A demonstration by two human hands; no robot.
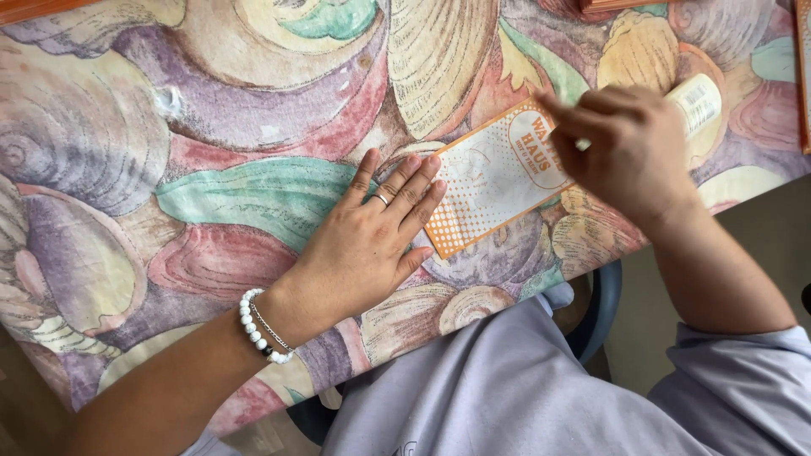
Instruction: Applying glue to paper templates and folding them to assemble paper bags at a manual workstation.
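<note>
Nearest us, the tabletop [211, 127] edge runs slantwise just behind our left wrist, with our grey-clad lap and a dark chair rim [601, 312] below it. Our left hand [367, 241] lies flat, grip spread wide, its fingertips pressing the near end of an orange-and-white paper sleeve [490, 181]. The sleeve stretches away to the right, slanting up to our right hand [629, 148], whose grip is pinched narrow on its far end, over a small pale strip. Left of the left hand the cloth lies open. The cloth shows large shells in purple, pink, green and cream. Orange edges [804, 76] peek in beyond the right hand.
</note>
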